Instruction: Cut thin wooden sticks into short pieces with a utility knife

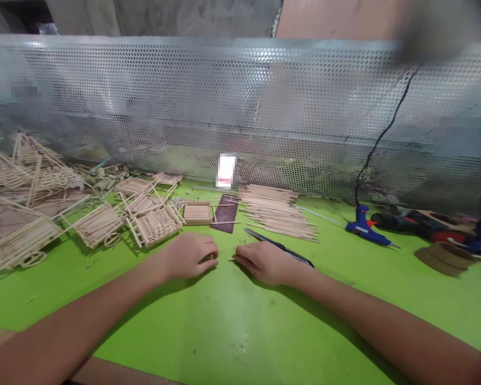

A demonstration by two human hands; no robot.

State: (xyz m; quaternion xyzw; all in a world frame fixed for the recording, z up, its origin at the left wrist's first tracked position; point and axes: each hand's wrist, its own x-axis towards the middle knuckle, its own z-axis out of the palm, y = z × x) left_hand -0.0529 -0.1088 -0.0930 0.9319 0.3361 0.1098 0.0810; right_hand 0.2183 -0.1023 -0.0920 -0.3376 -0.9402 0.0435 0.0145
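My left hand (196,255) rests on the green tabletop with its fingers bent. A gap shows between thumb and forefinger, and nothing is seen in it. Facing it, my right hand (264,261) is closed, with the pale tip of a short wooden stick (231,259) poking out of its fingers. Just behind the right hand lies a black utility knife (280,246), its blade pointing left. A small cart-shaped stick frame (197,213) sits beyond my left hand, one shaft lying across a dark brown flat plate (225,214).
Several stick-built carts (154,224) crowd the left. A heap of thin wooden sticks (276,208) lies behind the knife. A blue glue gun (364,227) with a black cord and a brown tape roll (444,258) are at the right. A perforated metal screen (312,117) borders the back.
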